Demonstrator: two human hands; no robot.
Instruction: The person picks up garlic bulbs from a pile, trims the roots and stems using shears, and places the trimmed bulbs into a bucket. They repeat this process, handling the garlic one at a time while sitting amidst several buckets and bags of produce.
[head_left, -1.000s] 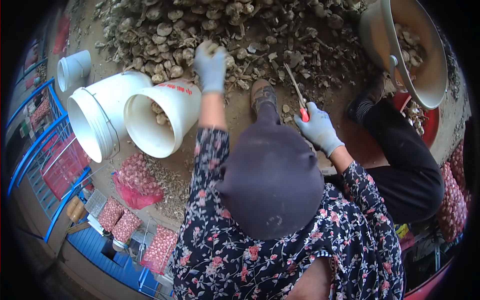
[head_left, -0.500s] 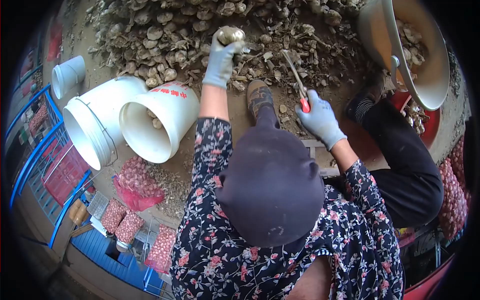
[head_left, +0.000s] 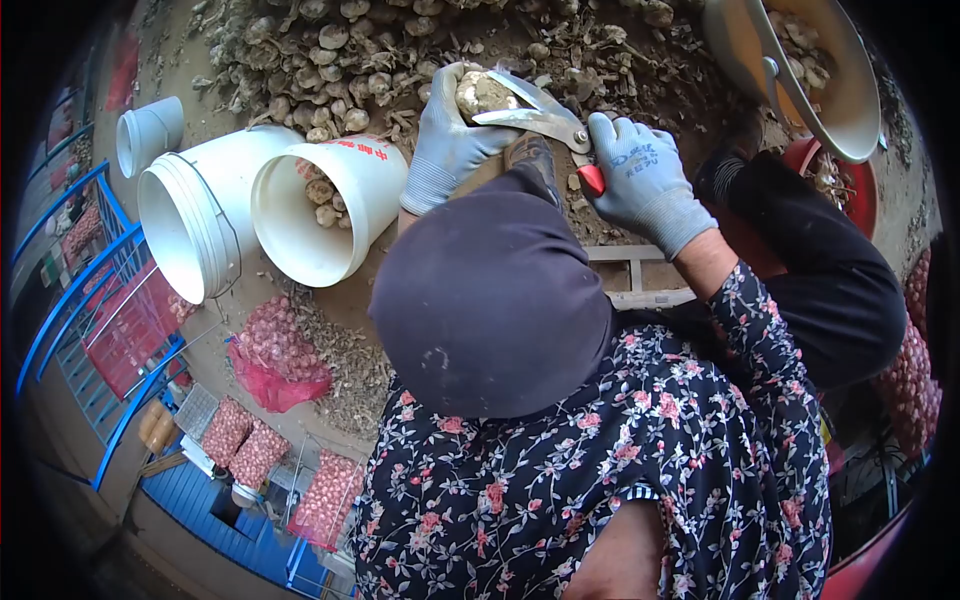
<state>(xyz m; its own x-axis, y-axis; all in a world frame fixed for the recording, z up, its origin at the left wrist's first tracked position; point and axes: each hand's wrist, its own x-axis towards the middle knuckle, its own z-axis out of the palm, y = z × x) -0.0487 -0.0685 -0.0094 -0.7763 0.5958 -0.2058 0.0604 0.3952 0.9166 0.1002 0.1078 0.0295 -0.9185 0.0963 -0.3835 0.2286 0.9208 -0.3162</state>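
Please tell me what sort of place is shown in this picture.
Probably a garlic-trimming work area: a heap of garlic covers the ground, pink mesh sacks of bulbs are nearby, and the gloved right hand holds red-handled shears at a garlic bulb in the gloved left hand.

A small, pale plastic bucket [head_left: 150, 137] showed at the upper left of the view, near a blue tubular metal railing [head_left: 148, 383]. A bulging pink mesh sack of bulbs [head_left: 278, 345] lay on the ground beside a spread of dry, papery husks [head_left: 355, 385]. Two plump pinkish net sacks [head_left: 257, 455] sat side by side near a rounded brown bundle [head_left: 156, 428] and some blue ribbed panelling [head_left: 190, 500]. A long, filled net sack [head_left: 912, 395] showed at the right edge.
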